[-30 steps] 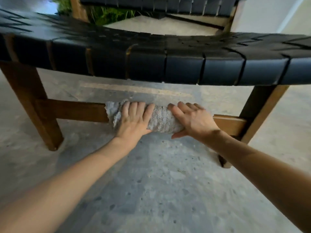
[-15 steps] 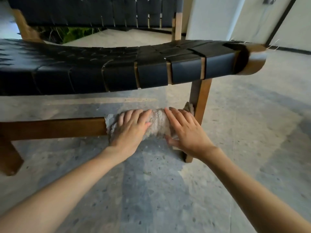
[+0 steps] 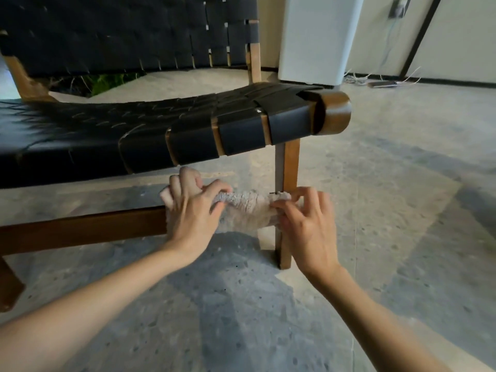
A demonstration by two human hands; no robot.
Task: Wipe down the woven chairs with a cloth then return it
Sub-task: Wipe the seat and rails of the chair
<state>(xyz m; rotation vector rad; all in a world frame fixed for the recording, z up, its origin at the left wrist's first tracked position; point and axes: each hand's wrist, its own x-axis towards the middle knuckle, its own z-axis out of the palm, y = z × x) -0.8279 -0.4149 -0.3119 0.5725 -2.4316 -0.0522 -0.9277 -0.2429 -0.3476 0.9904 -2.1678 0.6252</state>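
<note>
A low chair with a black woven seat point(image 3: 139, 130) and brown wooden frame fills the upper left. A pale grey fluffy cloth point(image 3: 248, 208) is wrapped over the right end of the chair's lower front rail point(image 3: 80, 229), right beside the front right leg point(image 3: 288, 167). My left hand point(image 3: 192, 213) grips the cloth's left part, fingers curled over the top of it. My right hand point(image 3: 306, 221) pinches the cloth's right end against the leg. The cloth's underside is hidden.
Grey speckled concrete floor point(image 3: 241, 318) spreads below and to the right. A white pillar point(image 3: 316, 38) stands behind the chair. Cables and a flat device point(image 3: 381, 83) lie by the far wall. Green plants point(image 3: 107, 81) show under the backrest.
Both hands slid the cloth rightward along the rail to the front right leg. Their fingers went from lying flat on the cloth to curling and pinching it. The view shifted right.
</note>
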